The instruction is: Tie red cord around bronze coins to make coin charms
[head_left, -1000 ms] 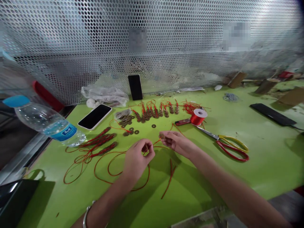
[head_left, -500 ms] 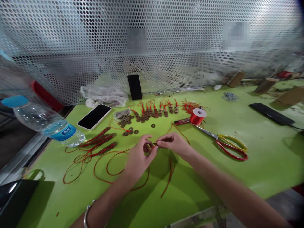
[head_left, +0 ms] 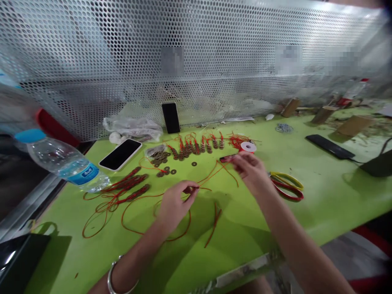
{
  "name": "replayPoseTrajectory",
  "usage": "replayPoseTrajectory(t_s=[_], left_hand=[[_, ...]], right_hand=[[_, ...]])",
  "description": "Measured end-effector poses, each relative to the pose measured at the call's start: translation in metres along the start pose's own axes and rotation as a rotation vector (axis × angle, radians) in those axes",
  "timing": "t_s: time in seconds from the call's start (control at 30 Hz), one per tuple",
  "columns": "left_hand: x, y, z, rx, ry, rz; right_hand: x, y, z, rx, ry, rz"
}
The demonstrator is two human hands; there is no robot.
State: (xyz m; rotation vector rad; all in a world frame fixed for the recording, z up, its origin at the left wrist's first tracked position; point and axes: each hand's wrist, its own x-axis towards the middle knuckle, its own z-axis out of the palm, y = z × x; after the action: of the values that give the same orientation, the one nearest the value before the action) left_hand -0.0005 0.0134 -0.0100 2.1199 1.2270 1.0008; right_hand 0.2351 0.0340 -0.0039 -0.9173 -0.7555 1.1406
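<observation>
My left hand is closed in a pinch above the green table, gripping a thin red cord. Strands leave its fingertips towards the upper right; whatever else lies between the fingers is mostly hidden. Further right, my right hand has its thumb and fingers closed at the near end of a narrow black-and-red, lighter-shaped item. Behind that hand, a red cord spool is partly covered. A single holed coin lies beyond my left hand, and a short red cord piece lies between my forearms.
Red-and-yellow scissors lie beside my right forearm. Rows of corded coins stretch across the back. Coin strings, a white-edged phone and a tilted water bottle are left. A dark phone leans against perforated metal.
My right hand has left my left hand's fingertips and moved right to the black-and-red item. My left hand stays pinched. The view has turned slightly right.
</observation>
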Motion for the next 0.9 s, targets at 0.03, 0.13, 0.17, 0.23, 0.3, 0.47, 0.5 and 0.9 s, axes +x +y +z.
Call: replayPoseTrajectory(t_s=[0.03, 0.13, 0.17, 0.23, 0.3, 0.47, 0.5, 0.9], left_hand=[[0.000, 0.000, -0.003, -0.010, -0.013, 0.001], [0.003, 0.003, -0.011, -0.050, -0.041, -0.006], [0.004, 0.003, -0.013, -0.061, -0.051, -0.008], [0.007, 0.005, -0.019, -0.083, -0.064, -0.006], [0.010, 0.005, -0.028, -0.110, -0.064, -0.010], [0.017, 0.001, -0.067, -0.186, -0.012, -0.039], [0.018, -0.001, -0.076, -0.225, 0.022, -0.054], [0.020, -0.023, -0.127, -0.417, 0.417, -0.142]], right_hand=[[0.005, -0.012, -0.018, 0.025, 0.080, -0.078], [0.013, -0.049, -0.075, 0.027, 0.352, -0.304], [0.012, -0.061, -0.092, 0.018, 0.391, -0.333], [0.007, -0.080, -0.120, -0.037, 0.436, -0.346], [0.000, -0.091, -0.140, -0.094, 0.457, -0.345], [-0.014, -0.080, -0.161, -0.358, 0.497, -0.379], [-0.016, -0.072, -0.159, -0.478, 0.464, -0.386], [-0.020, 0.042, 0.008, -1.021, -0.462, -0.131]])
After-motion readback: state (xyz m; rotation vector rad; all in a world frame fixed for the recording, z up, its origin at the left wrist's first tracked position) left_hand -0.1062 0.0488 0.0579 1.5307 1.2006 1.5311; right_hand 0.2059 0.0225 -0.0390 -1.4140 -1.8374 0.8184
